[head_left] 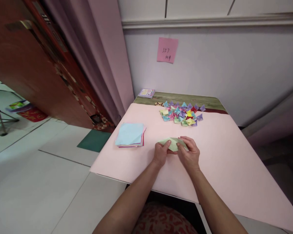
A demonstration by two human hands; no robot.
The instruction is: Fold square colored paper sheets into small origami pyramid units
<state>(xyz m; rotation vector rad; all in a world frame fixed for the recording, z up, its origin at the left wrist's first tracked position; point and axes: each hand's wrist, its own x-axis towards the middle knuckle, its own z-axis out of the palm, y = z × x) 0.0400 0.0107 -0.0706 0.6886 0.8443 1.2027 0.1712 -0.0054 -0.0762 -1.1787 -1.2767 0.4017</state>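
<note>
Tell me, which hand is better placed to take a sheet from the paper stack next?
Probably the left hand: it is nearer the paper stack, which lies to its left on the table. The right hand is farther away, and both hands are holding the green paper.

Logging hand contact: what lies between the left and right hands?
In the head view, a pale green paper lies between the left hand and the right hand, held by both.

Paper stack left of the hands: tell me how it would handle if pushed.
The paper stack would probably fan apart, since its edges already sit unevenly. The sheets look thin, so one lifted alone might flop or crease. Lying low and flat, it seems unlikely to tip.
</note>
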